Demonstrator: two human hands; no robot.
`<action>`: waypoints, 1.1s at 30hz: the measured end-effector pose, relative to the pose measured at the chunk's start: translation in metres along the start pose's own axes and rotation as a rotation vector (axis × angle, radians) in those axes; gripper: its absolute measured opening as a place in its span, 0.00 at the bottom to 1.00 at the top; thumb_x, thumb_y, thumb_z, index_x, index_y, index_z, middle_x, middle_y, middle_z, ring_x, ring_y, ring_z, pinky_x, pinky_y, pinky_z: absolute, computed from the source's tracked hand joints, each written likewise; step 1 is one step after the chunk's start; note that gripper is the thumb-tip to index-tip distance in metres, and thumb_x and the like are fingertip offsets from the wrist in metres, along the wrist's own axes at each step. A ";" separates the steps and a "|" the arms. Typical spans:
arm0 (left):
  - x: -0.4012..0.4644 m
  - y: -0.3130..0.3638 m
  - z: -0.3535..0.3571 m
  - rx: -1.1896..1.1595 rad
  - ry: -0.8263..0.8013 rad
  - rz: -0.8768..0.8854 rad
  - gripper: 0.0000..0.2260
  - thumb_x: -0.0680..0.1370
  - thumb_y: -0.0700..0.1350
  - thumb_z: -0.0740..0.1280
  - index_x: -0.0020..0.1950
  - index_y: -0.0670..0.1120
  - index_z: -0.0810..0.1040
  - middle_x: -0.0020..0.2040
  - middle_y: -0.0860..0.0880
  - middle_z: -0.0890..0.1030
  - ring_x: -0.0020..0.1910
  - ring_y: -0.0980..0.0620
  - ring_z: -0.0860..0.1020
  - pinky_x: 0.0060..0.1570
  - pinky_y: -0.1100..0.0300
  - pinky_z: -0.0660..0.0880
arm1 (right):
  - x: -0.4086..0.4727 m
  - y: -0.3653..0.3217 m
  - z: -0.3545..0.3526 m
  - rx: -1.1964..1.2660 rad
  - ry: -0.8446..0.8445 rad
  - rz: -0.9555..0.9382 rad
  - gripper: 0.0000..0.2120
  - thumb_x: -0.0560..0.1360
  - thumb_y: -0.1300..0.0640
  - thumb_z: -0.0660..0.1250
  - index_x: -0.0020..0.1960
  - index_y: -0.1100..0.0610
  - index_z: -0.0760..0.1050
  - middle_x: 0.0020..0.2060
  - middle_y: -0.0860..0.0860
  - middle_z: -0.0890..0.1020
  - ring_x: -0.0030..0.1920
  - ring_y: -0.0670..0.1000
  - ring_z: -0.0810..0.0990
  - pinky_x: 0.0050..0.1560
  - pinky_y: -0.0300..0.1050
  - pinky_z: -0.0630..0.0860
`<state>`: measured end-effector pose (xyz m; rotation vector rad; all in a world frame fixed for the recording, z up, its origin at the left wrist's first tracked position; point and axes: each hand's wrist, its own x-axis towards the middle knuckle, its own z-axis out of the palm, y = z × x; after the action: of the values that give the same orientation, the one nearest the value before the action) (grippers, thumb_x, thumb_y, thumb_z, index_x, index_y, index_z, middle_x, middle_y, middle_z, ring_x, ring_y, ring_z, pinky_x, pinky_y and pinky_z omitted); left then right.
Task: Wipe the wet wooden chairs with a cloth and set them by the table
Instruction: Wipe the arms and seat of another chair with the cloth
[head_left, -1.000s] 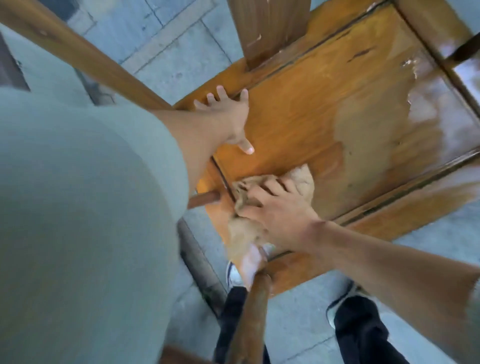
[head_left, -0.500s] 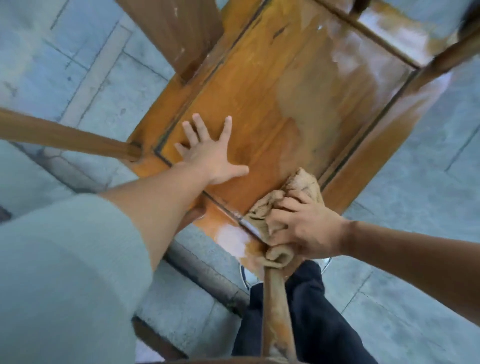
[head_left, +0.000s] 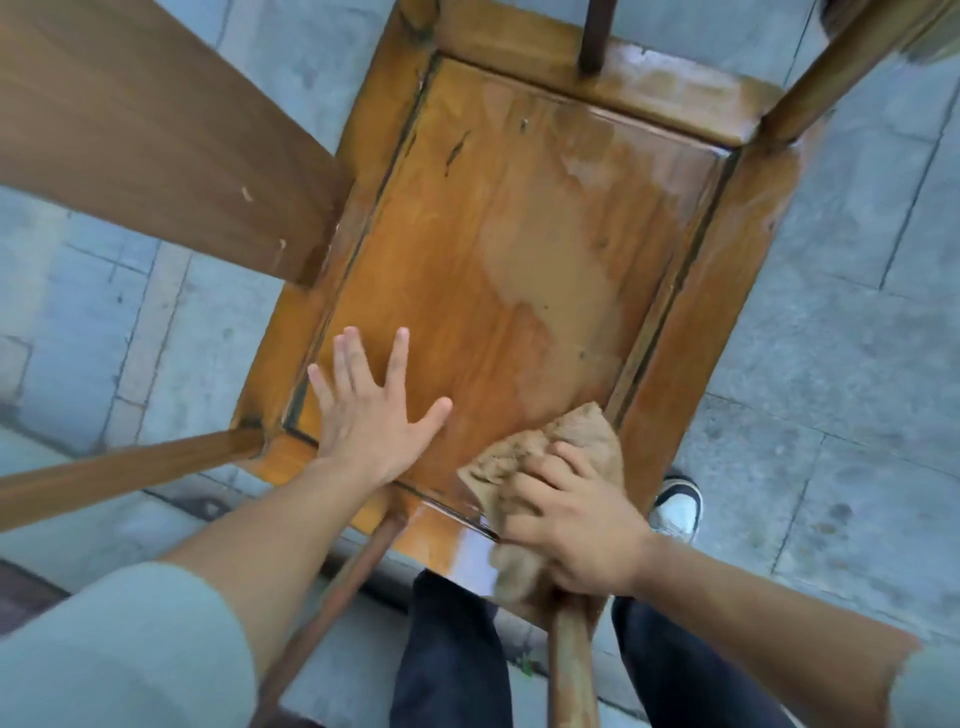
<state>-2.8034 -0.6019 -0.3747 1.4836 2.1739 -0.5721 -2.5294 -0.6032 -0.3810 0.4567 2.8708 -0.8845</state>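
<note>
I look straight down on a wooden chair (head_left: 519, 218) with an orange-brown seat; a pale wet film covers its right and far parts. My left hand (head_left: 371, 410) lies flat on the near left of the seat, fingers spread. My right hand (head_left: 576, 525) grips a crumpled tan cloth (head_left: 571, 441) and presses it on the seat's near right corner, above an upright post. A shiny wet patch (head_left: 467, 551) shows on the near frame rail beside the cloth.
The broad back slat (head_left: 156, 150) rises at the left, and arm rails and posts (head_left: 571, 660) stand around the seat. Grey stone paving (head_left: 831, 312) surrounds the chair. My dark trousers and a white shoe (head_left: 675, 509) are just below the seat's near edge.
My view has swung round over the chair, so the whole seat now shows. The cloth hand has stayed at the same near corner, and my left hand remains flat on the seat.
</note>
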 end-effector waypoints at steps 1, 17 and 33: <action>0.008 -0.006 -0.001 0.057 0.093 0.069 0.42 0.74 0.75 0.44 0.80 0.54 0.34 0.80 0.37 0.37 0.79 0.39 0.36 0.74 0.33 0.42 | -0.009 0.008 0.000 -0.014 0.015 -0.023 0.17 0.63 0.49 0.65 0.51 0.47 0.77 0.54 0.51 0.76 0.59 0.61 0.74 0.64 0.61 0.65; 0.089 -0.017 -0.006 0.007 0.463 0.428 0.35 0.77 0.60 0.55 0.81 0.46 0.54 0.81 0.38 0.50 0.80 0.40 0.46 0.76 0.38 0.49 | 0.124 -0.015 -0.009 -0.026 0.202 0.181 0.20 0.61 0.45 0.68 0.52 0.48 0.77 0.54 0.52 0.73 0.56 0.59 0.71 0.62 0.59 0.64; 0.086 -0.015 -0.006 0.029 0.460 0.383 0.35 0.77 0.60 0.51 0.81 0.47 0.52 0.81 0.40 0.49 0.80 0.42 0.44 0.77 0.38 0.48 | 0.038 -0.022 0.012 -0.010 0.233 0.409 0.24 0.62 0.45 0.62 0.58 0.45 0.78 0.55 0.52 0.76 0.55 0.58 0.72 0.57 0.59 0.68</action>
<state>-2.8462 -0.5386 -0.4176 2.1469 2.1059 -0.1375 -2.5726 -0.6181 -0.3862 1.1640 2.8087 -0.7860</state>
